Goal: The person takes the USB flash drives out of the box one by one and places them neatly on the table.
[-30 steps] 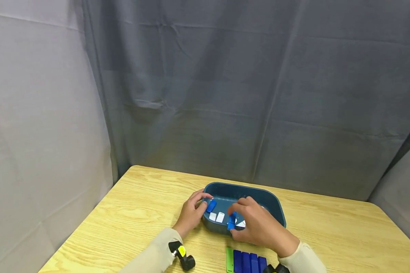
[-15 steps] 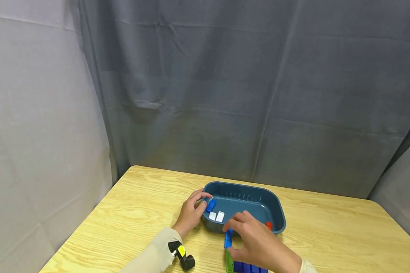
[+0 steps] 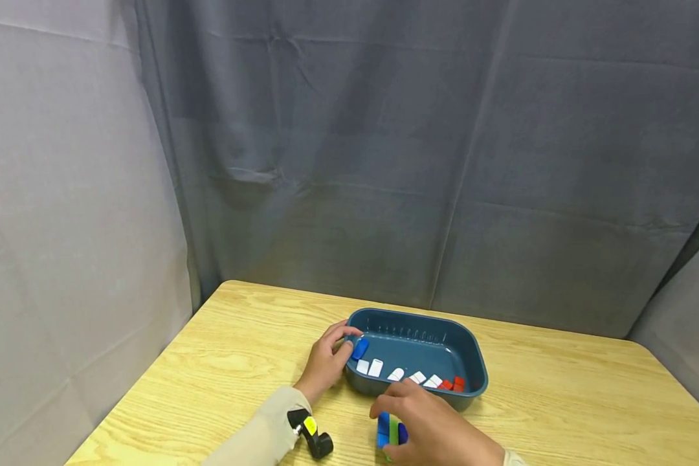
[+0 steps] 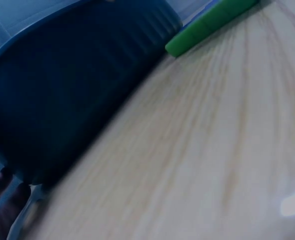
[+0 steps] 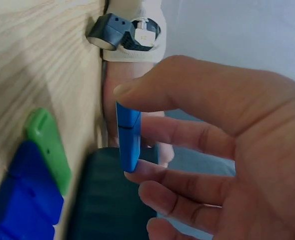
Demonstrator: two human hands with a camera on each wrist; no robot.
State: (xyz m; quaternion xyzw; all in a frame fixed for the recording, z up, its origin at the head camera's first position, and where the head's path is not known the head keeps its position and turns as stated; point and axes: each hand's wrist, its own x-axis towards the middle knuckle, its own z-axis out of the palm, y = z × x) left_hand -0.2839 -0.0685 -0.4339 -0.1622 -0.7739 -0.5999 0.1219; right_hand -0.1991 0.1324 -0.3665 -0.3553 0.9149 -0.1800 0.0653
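Observation:
My right hand (image 3: 433, 424) pinches a blue USB flash drive (image 5: 130, 135) between thumb and fingertips, with a seam across its body. It is held just left of a green flash drive (image 5: 48, 145) on the table. Dark blue flash drives (image 5: 27, 195) lie beside the green one, partly hidden under the right hand in the head view. My left hand (image 3: 325, 362) grips the left rim of a dark teal bin (image 3: 416, 323). Inside the bin, another blue flash drive (image 3: 359, 349) lies near the left fingers. Several white flash drives (image 3: 375, 367) and red ones (image 3: 458, 384) line its near side.
The wooden table (image 3: 250, 349) extends to both sides of the bin. A grey curtain (image 3: 349, 162) hangs behind it, and a pale cloth (image 3: 76, 226) hangs at the left. A wrist camera (image 3: 317, 443) sits on the left sleeve.
My right hand has carried the blue flash drive out of the bin and toward the table's front, to the left of the green one. The left hand has stayed on the rim.

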